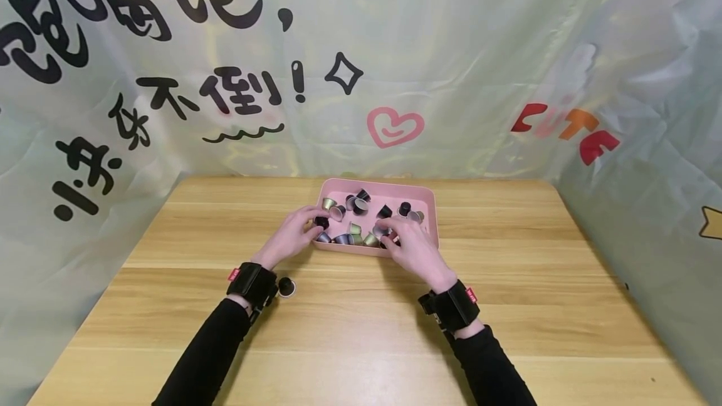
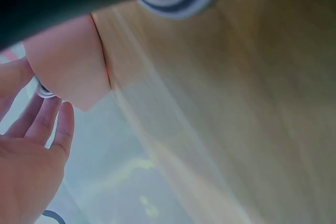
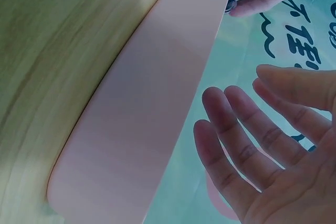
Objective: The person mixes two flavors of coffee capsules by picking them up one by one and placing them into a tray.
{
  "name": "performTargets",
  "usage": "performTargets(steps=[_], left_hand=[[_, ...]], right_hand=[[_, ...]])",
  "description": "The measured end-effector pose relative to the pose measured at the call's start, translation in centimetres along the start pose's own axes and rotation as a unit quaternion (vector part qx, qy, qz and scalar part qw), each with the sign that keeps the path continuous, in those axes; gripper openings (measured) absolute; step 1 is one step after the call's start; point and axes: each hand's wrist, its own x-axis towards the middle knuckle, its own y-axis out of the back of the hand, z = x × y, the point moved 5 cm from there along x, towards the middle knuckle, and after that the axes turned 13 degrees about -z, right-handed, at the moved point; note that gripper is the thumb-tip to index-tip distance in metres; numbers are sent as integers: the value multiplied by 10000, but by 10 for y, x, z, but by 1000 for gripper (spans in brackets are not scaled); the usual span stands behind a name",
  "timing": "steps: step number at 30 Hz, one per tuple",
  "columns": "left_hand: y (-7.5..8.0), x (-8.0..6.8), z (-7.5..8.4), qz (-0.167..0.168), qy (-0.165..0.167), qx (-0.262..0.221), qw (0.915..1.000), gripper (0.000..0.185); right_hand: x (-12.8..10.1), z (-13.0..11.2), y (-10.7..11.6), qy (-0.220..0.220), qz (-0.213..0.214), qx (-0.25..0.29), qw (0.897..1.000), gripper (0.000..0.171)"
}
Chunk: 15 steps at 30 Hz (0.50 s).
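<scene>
Pink tray point(image 1: 431, 202) of capsules point(image 1: 361, 221) lies under both hands.

Two bare hands, left hand point(image 1: 289, 234) and right hand point(image 1: 410, 248), each without glove or ring. Long black sleeves point(image 1: 209, 356) down both forearms, close-fitting, ending just behind the wrists. Broad black wrist straps point(image 1: 252, 283) directly behind each hand, bulky where the wrist cameras sit, each with a small red tag point(image 1: 234, 274) sticking out at its outer edge. Short trimmed fingernails, plain and unpainted
</scene>
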Motion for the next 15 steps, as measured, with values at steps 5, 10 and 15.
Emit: performTargets(steps=[5, 10, 15], left_hand=[[4, -5, -2, 73, 4, -139, 9999, 40], [15, -21, -11, 356, -184, -347, 9986, 36], [24, -40, -27, 763, -229, -527, 9954, 33]], right_hand=[[0, -1, 0, -20, -59, 19, 10000, 30], [0, -9, -2, 105, -193, -41, 9998, 28], [0, -30, -16, 803, -636, -139, 9946, 32]])
